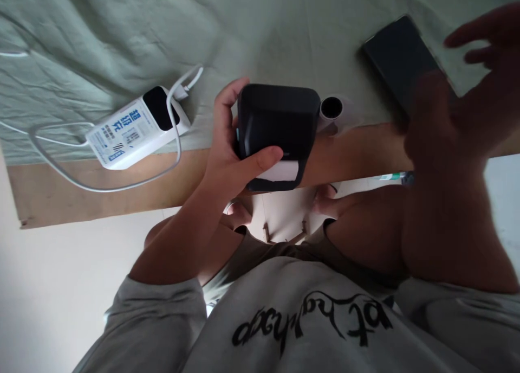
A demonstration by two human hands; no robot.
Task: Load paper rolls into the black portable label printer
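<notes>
Already I have the black device (284,115) gripped in the left hand (228,159); the right hand (477,104), spread and seemingly empty, is near the dark phone (404,61), unlifted

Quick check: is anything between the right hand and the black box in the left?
Yes, in this view: a small white tube with a dark end, close beside the black box held by the left hand. The dark phone lies on the cloth, partly hidden by the right hand. Relative heights are unclear.

Left hand (227,153) holds black device (278,121), right hand (481,107) near dark slab (400,58)
</notes>
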